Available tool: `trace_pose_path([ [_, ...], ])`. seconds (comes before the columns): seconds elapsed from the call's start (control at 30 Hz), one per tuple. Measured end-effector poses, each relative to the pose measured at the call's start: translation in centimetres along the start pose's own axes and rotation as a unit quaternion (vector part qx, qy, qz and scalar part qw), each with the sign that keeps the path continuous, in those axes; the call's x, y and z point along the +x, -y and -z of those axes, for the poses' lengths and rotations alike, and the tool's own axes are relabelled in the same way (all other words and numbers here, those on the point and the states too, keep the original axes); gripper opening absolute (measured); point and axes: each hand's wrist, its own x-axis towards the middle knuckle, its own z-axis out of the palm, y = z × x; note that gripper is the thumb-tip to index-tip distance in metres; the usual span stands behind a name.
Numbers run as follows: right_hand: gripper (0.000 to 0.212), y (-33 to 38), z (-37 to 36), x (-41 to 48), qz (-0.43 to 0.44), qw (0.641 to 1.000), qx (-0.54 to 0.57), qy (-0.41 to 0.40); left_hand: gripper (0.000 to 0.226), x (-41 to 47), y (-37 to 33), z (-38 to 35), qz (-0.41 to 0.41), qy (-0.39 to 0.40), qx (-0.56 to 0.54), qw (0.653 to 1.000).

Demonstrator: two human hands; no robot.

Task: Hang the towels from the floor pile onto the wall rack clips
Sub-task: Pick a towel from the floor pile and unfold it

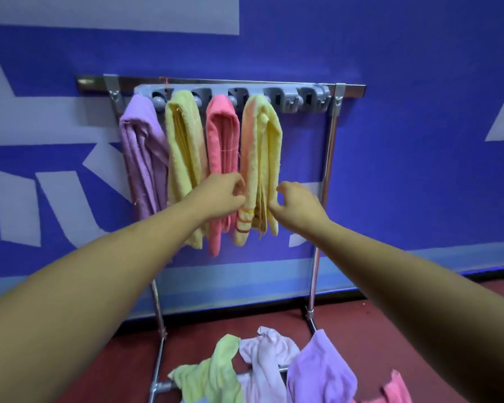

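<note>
We look at a grey clip rack (230, 96) at the top of a shiny metal frame (328, 158) that stands by a blue wall (419, 141). Four towels hang down from it in a row. From the left we see a lilac towel (141, 152), a plain yellow towel (184, 152), a pink towel (221, 152) and a striped yellow towel (259, 158) with orange lines near its bottom end. Two grey clips (301, 101) show at the right end of the rack, past the last towel.

Our left hand (223, 196) is at the left edge of the striped yellow towel, low down. Its fingers are bent and pinch that edge. Our right hand (296, 203) is at the right edge of the same towel. Its fingers are bent too and touch the cloth, but we cannot tell if they hold it.

Down on the red floor (346, 318) is the pile (262, 382). In it we see a green towel (213, 370), a pale towel (269, 359), a purple towel (320, 370) and a bit of a rosy towel (396, 388) at the right. The green and pale ones lie over the bottom bar (163, 385) of the frame
</note>
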Motion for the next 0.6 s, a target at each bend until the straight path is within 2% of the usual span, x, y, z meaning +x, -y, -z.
trace_pose_path([
  [0.1,0.036,-1.1,-4.6,-4.2,-0.036,0.998,0.002,0.059,0.019,-4.2,2.4,-4.2,0.071,0.039,-0.021,0.997],
  [0.3,0.048,-3.0,-13.6,-11.1,-0.111,0.982,0.016,0.151,0.019,-11.8,7.6,-12.8,0.173,0.120,-0.048,0.976],
  [0.6,0.038,-8.9,-25.1,-17.7,-0.182,0.951,0.017,0.251,0.011,-20.7,13.3,-24.5,0.270,0.210,-0.076,0.937],
])
